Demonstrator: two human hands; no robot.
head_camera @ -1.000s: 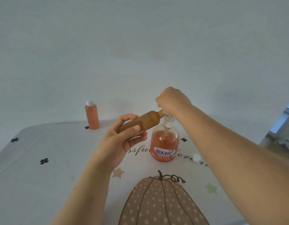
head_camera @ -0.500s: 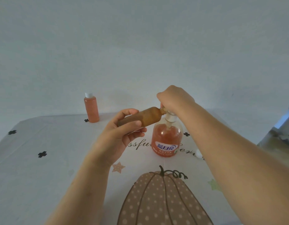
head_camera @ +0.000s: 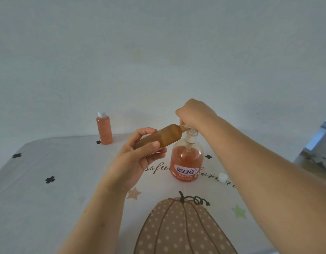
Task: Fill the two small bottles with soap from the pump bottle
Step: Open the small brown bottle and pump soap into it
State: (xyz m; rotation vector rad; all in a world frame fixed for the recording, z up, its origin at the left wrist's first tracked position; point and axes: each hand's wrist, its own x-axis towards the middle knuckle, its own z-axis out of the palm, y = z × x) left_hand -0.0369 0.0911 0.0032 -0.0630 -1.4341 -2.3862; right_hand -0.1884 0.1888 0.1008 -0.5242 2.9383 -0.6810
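Tablecloth point(head_camera: 48, 208) script partly legible: "ssfu", "eren".

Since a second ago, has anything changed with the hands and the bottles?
Hardly anything. The right hand remains on the pump bottle head, the left hand still tilts the brown small bottle with its mouth at the spout; any pump stroke is too slight to tell. The capped filled bottle and loose white cap stayed put. Mostly the camera shifted.

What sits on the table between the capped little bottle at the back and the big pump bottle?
Head view: only the left hand holding the brown small bottle, raised above the tablecloth.
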